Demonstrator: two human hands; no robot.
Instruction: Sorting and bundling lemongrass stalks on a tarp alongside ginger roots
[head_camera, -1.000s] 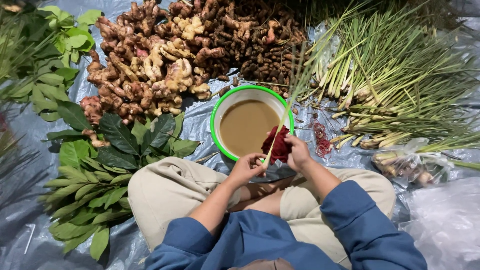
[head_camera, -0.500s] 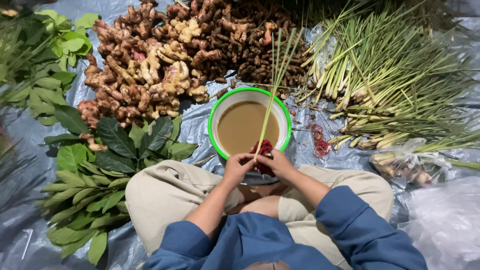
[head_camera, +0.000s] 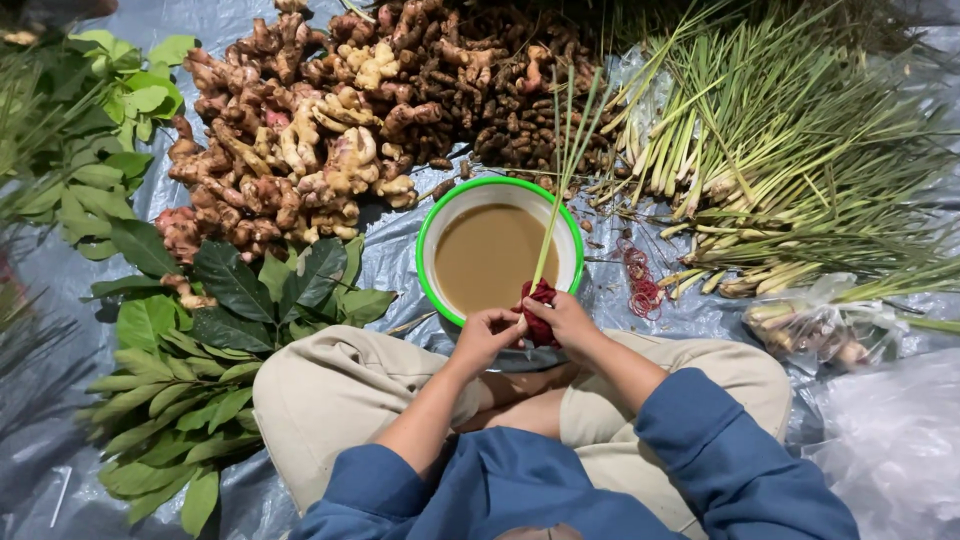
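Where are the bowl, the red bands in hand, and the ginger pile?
bowl (head_camera: 430, 225), head view, left green rim.
red bands (head_camera: 541, 312), head view, middle of bunch.
ginger pile (head_camera: 300, 140), head view, pale root mid-pile.

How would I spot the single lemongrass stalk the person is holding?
Find the green-rimmed bowl of brown liquid before the person's knees. One thin stalk slants across it, its base in a red bundle between both hands. Unlike the piled lemongrass to the right, it is lifted alone.

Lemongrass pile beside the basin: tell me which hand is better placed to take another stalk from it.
Right, probably. The lemongrass pile lies on the right hand's side, past the basin. The left hand would have to cross over. Both hands currently grip the red bundle and stalk.
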